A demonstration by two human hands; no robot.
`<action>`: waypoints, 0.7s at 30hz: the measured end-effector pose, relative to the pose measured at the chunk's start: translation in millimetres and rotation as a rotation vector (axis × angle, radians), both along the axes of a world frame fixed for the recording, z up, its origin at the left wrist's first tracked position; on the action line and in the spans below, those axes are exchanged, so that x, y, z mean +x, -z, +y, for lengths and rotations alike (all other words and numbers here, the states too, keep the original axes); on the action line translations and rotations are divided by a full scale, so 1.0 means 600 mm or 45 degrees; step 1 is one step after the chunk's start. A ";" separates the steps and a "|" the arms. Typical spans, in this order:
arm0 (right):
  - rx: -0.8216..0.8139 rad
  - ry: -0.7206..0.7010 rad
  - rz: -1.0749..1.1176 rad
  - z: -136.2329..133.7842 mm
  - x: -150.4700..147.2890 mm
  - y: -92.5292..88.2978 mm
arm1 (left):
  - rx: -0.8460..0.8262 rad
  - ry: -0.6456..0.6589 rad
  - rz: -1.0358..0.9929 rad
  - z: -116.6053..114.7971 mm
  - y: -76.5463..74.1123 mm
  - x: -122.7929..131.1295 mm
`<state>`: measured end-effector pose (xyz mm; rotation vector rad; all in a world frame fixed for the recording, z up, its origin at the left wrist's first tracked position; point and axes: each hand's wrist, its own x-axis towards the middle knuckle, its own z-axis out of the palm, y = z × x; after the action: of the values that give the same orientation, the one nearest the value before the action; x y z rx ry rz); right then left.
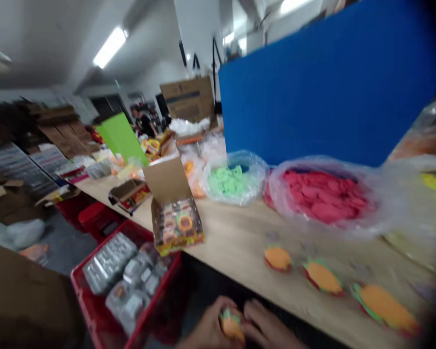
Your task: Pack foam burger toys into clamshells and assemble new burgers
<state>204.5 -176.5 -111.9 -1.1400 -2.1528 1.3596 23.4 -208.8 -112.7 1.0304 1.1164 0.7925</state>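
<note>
Fingers of my left hand (pixel 218 310) curl shut around a small burger-shaped cutout (pixel 232 325), my right hand (pixel 266 324) open just beside it, off the tabletop's near edge. Three more burger-shaped cutouts (pixel 321 277) lie on the tabletop (pixel 240 237), with a plastic bag of green pieces (pixel 232 179) and a plastic bag of red pieces (pixel 319 196) beyond them.

Four burger cutouts (pixel 322 277), two bare hands (pixel 210 327).

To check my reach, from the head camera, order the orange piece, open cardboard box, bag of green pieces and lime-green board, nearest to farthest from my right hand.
Right hand, nearest first:
1. Orange piece, ahead on the table.
2. Open cardboard box, left at the table edge.
3. Bag of green pieces, farther back.
4. Lime-green board, far down the table.
</note>
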 end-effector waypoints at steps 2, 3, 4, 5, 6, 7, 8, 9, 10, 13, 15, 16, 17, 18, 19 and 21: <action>0.068 -0.144 -0.088 -0.006 0.001 0.004 | 0.008 -0.002 0.036 -0.024 0.014 0.001; 0.085 -0.187 -0.098 -0.008 0.003 0.006 | 0.041 0.000 0.098 -0.031 0.020 0.000; 0.093 -0.232 -0.092 -0.008 0.004 0.009 | 0.040 0.035 0.128 -0.036 0.025 -0.002; 0.089 -0.265 -0.082 -0.008 0.006 0.011 | 0.032 0.068 0.133 -0.039 0.029 -0.005; 0.083 -0.274 -0.075 -0.008 0.008 0.013 | 0.038 0.105 0.132 -0.040 0.031 -0.008; 0.082 -0.287 -0.066 -0.008 0.010 0.013 | 0.082 0.129 0.139 -0.040 0.032 -0.010; 0.082 -0.289 -0.063 -0.010 0.011 0.013 | 0.143 0.130 0.158 -0.040 0.032 -0.012; 0.086 -0.290 -0.062 -0.011 0.011 0.012 | 0.212 0.107 0.186 -0.040 0.031 -0.013; 0.090 -0.291 -0.062 -0.013 0.012 0.011 | 0.269 0.055 0.216 -0.041 0.029 -0.012; 0.091 -0.278 -0.071 -0.017 0.010 0.009 | 0.300 -0.214 0.264 -0.041 0.027 -0.006; 0.094 -0.280 -0.076 -0.017 0.009 0.012 | 0.284 -0.355 0.285 -0.038 0.027 -0.004; 0.097 -0.287 -0.077 -0.017 0.008 0.013 | 0.276 -0.383 0.301 -0.035 0.028 -0.004; 0.099 -0.294 -0.077 -0.016 0.007 0.015 | 0.267 -0.379 0.315 -0.032 0.028 -0.006; 0.100 -0.301 -0.079 -0.016 0.007 0.016 | 0.252 -0.354 0.323 -0.030 0.028 -0.008; 0.099 -0.302 -0.080 -0.016 0.007 0.017 | 0.232 -0.325 0.324 -0.027 0.028 -0.010; 0.096 -0.303 -0.081 -0.016 0.007 0.019 | 0.198 -0.276 0.319 -0.023 0.028 -0.014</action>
<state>208.5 -185.9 -123.2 -0.9344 -2.4278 1.3399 15.1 -222.7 -129.6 1.1750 1.4156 0.9530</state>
